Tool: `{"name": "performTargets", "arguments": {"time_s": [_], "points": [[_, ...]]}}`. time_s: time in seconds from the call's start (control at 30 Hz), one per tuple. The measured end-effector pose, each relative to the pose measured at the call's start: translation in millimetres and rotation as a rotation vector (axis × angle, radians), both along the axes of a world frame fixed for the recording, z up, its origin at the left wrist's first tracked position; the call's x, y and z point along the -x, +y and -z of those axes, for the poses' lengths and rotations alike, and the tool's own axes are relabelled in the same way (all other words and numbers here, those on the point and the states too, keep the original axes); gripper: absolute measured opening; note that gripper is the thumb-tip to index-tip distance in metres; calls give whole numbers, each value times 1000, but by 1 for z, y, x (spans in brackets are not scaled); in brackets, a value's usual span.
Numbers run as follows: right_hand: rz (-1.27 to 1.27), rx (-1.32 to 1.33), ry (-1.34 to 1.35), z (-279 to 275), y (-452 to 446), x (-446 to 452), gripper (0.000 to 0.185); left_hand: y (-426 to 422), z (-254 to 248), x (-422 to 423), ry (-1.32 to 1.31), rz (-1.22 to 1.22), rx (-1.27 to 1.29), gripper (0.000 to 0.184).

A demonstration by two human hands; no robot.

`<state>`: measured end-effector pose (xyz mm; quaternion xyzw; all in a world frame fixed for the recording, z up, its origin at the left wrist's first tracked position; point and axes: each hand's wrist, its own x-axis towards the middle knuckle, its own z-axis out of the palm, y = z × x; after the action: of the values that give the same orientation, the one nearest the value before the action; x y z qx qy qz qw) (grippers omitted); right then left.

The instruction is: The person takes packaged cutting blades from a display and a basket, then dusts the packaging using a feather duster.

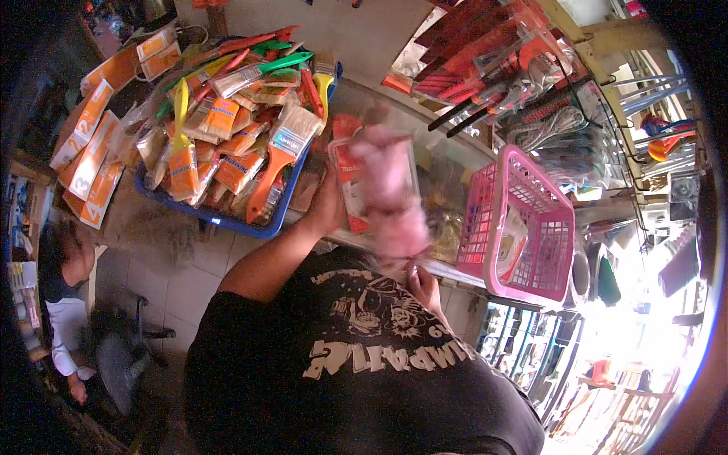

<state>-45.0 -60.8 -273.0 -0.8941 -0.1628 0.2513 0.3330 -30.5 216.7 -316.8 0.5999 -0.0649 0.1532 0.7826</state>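
My left hand (328, 199) grips the left edge of a red-and-white flat package (349, 196) above the counter. The package has a clear-looking right side, and its contents are hidden. A pink cloth (398, 227), smeared by motion, hangs across the front of the package. Its lower end is pinched in my right hand (425, 287), close to my black shirt. To the left of the package, a blue tray (254, 229) is heaped with paintbrushes (296, 133) with orange, yellow, green and red handles.
A pink plastic basket (497, 262) stands on the glass counter (447, 163) at right, with a packet inside. Orange numbered cards (95, 163) lie left of the tray. Packaged tools (493, 64) hang at the upper right. Another person's arm (64, 341) shows at far left.
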Motion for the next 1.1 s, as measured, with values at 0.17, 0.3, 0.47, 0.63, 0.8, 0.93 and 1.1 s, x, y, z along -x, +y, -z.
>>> {"name": "performTargets", "arguments": {"time_s": [0.17, 0.3, 0.47, 0.63, 0.8, 0.93, 1.1], "points": [[-378, -20, -128, 33, -17, -14, 30, -6, -41, 1, -278, -342, 364, 50], [-114, -36, 49, 14, -14, -8, 30, -2, -49, 2, -324, -206, 378, 54], [-287, -106, -56, 2, -11, -8, 26, -1, 2, 0, 46, -294, -48, 41], [42, -181, 104, 21, -16, -7, 25, -7, -46, 9, 142, 3, 818, 58], [-268, -228, -182, 0, -2, -7, 30, -10, -1, -7, 135, -172, 599, 50], [-132, -153, -188, -3, -8, -7, 30, -6, -19, 6, 56, 104, 934, 45], [-148, -55, -56, -5, -13, -12, 27, -5, -44, 16, 82, 36, 847, 55]]}}
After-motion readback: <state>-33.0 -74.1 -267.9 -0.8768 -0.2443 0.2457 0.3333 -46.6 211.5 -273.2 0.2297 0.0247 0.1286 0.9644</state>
